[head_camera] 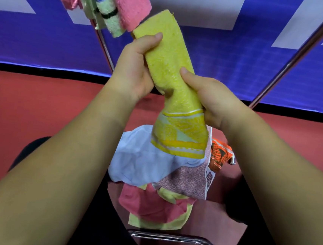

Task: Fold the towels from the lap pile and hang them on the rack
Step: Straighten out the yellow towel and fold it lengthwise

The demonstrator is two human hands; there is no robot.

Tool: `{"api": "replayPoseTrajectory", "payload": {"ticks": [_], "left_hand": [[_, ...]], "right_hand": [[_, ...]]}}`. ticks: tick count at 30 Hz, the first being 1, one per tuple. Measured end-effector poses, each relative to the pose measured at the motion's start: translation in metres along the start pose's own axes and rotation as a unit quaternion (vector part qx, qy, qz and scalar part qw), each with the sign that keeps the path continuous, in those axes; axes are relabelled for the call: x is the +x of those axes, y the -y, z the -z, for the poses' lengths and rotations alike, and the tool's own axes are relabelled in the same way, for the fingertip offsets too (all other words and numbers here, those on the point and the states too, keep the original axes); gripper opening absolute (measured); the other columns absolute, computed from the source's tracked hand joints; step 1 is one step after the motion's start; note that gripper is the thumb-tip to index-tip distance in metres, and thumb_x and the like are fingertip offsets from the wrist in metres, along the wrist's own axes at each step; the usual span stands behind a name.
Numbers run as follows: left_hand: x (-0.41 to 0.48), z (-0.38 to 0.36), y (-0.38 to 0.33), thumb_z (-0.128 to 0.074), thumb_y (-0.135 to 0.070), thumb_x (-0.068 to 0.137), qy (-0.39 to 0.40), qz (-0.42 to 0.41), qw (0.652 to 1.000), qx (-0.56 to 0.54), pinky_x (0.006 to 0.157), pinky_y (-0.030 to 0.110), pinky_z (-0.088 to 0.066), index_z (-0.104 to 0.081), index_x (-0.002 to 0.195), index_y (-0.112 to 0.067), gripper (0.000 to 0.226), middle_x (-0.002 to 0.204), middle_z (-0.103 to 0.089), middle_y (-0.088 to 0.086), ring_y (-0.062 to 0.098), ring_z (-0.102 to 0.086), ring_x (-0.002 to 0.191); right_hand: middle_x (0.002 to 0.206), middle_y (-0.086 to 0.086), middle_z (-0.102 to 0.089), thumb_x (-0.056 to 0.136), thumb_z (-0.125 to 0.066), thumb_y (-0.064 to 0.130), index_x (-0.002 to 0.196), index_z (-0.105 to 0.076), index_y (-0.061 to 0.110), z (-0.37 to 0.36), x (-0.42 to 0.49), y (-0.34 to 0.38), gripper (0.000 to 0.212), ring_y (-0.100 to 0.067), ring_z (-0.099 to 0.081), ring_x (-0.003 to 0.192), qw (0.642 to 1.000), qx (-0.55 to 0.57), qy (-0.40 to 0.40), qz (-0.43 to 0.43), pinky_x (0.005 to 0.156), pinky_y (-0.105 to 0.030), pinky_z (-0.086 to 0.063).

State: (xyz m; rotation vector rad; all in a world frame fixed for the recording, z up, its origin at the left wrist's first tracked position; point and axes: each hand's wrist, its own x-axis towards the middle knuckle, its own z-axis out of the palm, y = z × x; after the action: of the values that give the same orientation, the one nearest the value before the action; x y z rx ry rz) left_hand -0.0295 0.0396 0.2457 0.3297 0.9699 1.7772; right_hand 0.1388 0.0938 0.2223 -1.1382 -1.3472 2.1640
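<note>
You grip the folded yellow terry towel [169, 68] with 2 hands, your left hand [134, 68] curled round its upper part and your right hand [210, 99] round its lower part, holding it tilted above the crumpled pile of coloured towels [152, 167] on your lap, its top just beside the pink and white towels [128, 4] hanging on the shiny metal rack [301, 55].

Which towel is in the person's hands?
The yellow towel, gripped by left hand and right hand; others hang on the rack or lie in the lap pile.
</note>
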Motion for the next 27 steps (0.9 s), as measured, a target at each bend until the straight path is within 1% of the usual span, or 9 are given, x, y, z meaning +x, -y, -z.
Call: {"api": "replayPoseTrajectory", "payload": {"ticks": [2,4,9,13,15,18,20,23,27], "left_hand": [[-0.002,-0.003,0.003,-0.058,-0.016,0.1,0.001,0.008,1.0,-0.014,0.092,0.052,-0.059,-0.069,0.117,0.0,0.025,0.104,-0.072,0.02,0.036,-0.071,0.096],[-0.003,-0.006,0.006,-0.059,-0.021,0.097,0.001,0.012,0.999,-0.033,0.088,0.048,-0.056,-0.068,0.115,-0.003,0.027,0.101,-0.069,0.019,0.035,-0.068,0.092],[-0.001,-0.008,0.011,-0.057,-0.024,0.097,-0.009,0.007,0.998,-0.055,0.089,0.047,-0.053,-0.069,0.108,-0.003,0.027,0.106,-0.068,0.021,0.036,-0.067,0.095],[0.0,-0.01,0.009,-0.053,-0.02,0.097,0.001,0.01,0.998,-0.061,0.092,0.049,-0.052,-0.062,0.121,0.0,0.033,0.12,-0.061,0.025,0.04,-0.063,0.104],[0.001,-0.008,0.008,-0.049,-0.02,0.098,0.018,0.017,0.998,-0.063,0.092,0.049,-0.053,-0.059,0.126,0.002,0.037,0.12,-0.06,0.026,0.041,-0.061,0.106],[0.002,-0.007,0.004,-0.045,-0.015,0.097,0.04,0.022,0.997,-0.063,0.088,0.049,-0.055,-0.06,0.118,0.005,0.032,0.102,-0.067,0.024,0.041,-0.066,0.093],[0.002,-0.006,0.003,-0.048,-0.012,0.09,0.041,0.025,0.997,-0.062,0.092,0.052,-0.054,-0.058,0.12,0.006,0.037,0.099,-0.067,0.024,0.041,-0.066,0.09],[0.005,-0.004,0.001,-0.051,-0.008,0.079,0.04,0.024,0.997,-0.054,0.102,0.059,-0.049,-0.058,0.124,0.009,0.049,0.108,-0.063,0.026,0.044,-0.063,0.099],[0.01,0.001,-0.001,-0.051,-0.003,0.074,0.029,0.025,0.999,-0.033,0.101,0.065,-0.051,-0.055,0.134,0.009,0.061,0.117,-0.06,0.027,0.047,-0.062,0.105]], "right_hand": [[0.117,-0.021,-0.078,0.1,-0.073,0.042,0.124,-0.074,0.001,-0.005,-0.001,-0.003,0.048,-0.039,-0.074,0.114,1.0,0.009,0.003,0.005,0.103,-0.056,-0.058],[0.117,-0.018,-0.078,0.1,-0.07,0.048,0.128,-0.072,0.005,-0.009,-0.001,-0.005,0.052,-0.038,-0.075,0.113,1.0,-0.005,-0.001,0.015,0.104,-0.057,-0.057],[0.109,0.004,-0.082,0.1,-0.06,0.065,0.129,-0.071,0.025,-0.01,-0.002,-0.008,0.051,-0.017,-0.079,0.103,0.99,-0.142,0.005,0.023,0.104,-0.044,-0.059],[0.106,0.014,-0.081,0.092,-0.058,0.078,0.121,-0.075,0.031,-0.007,-0.002,-0.008,0.058,-0.009,-0.077,0.102,0.976,-0.212,-0.018,0.048,0.106,-0.041,-0.056],[0.103,0.013,-0.081,0.095,-0.06,0.073,0.118,-0.076,0.03,-0.005,-0.003,-0.007,0.052,-0.007,-0.078,0.098,0.975,-0.215,-0.026,0.056,0.102,-0.039,-0.059],[0.102,-0.002,-0.082,0.095,-0.067,0.066,0.113,-0.076,0.019,-0.003,-0.004,-0.005,0.051,-0.011,-0.078,0.092,0.972,-0.217,-0.04,0.081,0.094,-0.039,-0.063],[0.104,-0.008,-0.08,0.094,-0.072,0.061,0.112,-0.076,0.014,-0.003,-0.004,-0.004,0.051,-0.013,-0.077,0.085,0.969,-0.219,-0.051,0.1,0.086,-0.037,-0.063],[0.103,-0.006,-0.082,0.092,-0.077,0.055,0.113,-0.077,0.01,-0.001,-0.002,0.0,0.049,-0.025,-0.079,0.098,0.973,-0.198,-0.045,0.109,0.094,-0.047,-0.062],[0.105,-0.005,-0.082,0.093,-0.079,0.046,0.113,-0.077,0.011,0.002,-0.001,0.003,0.04,-0.027,-0.079,0.102,0.973,-0.195,-0.023,0.124,0.1,-0.053,-0.059]]}}
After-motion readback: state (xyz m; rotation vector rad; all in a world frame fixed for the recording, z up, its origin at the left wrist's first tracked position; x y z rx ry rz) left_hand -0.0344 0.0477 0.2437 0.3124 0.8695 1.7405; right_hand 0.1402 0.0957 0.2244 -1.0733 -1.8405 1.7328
